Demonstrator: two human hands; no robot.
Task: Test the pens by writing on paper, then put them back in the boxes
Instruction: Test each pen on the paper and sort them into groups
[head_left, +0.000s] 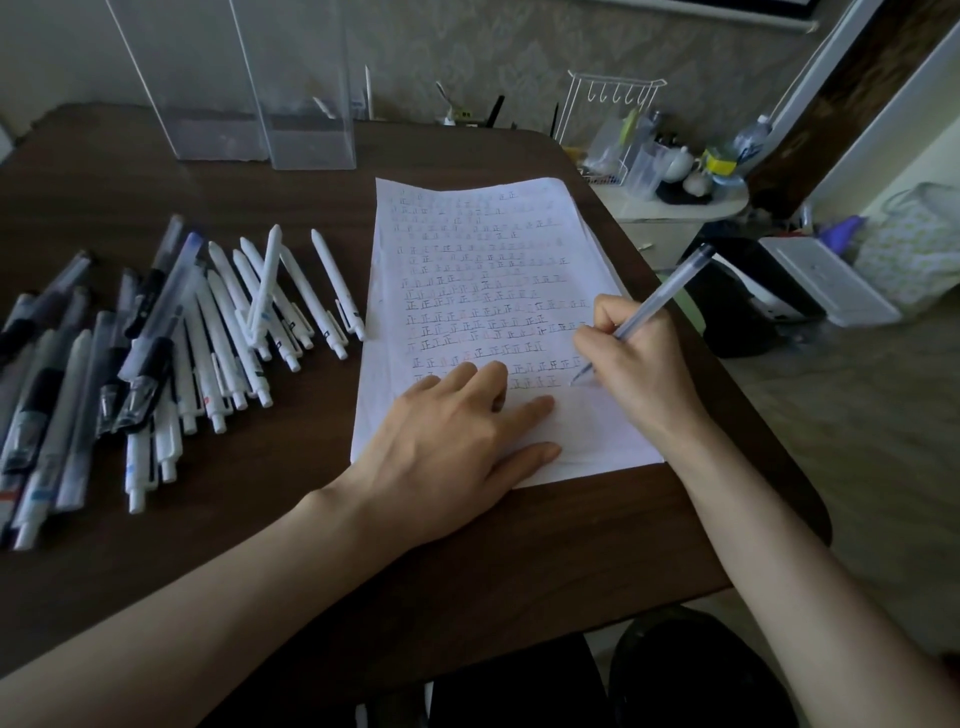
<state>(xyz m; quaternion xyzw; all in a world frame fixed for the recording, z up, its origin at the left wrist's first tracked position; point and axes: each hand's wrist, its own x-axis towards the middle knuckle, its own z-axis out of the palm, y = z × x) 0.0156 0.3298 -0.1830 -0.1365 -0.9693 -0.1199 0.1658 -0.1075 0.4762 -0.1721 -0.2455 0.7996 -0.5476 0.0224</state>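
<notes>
A white sheet of paper (493, 234) covered with rows of small written characters lies on the dark brown table (156, 171). My right hand (639, 364) grips a translucent pen (670, 286), its tip touching the paper at the right end of the lowest written rows. My left hand (457, 441) rests flat on the lower part of the sheet with fingers straight. Left of the paper lies a spread of several white pens (270, 312) and several grey and black-grip pens (67, 374). Two tall clear plastic boxes (291, 104) stand at the table's back.
The table's right edge runs close by my right hand. Beyond it stands a low white side table (675, 208) crowded with cups, bottles and a wire rack. A white device (826, 280) and a patterned bag (914, 239) sit on the floor at right.
</notes>
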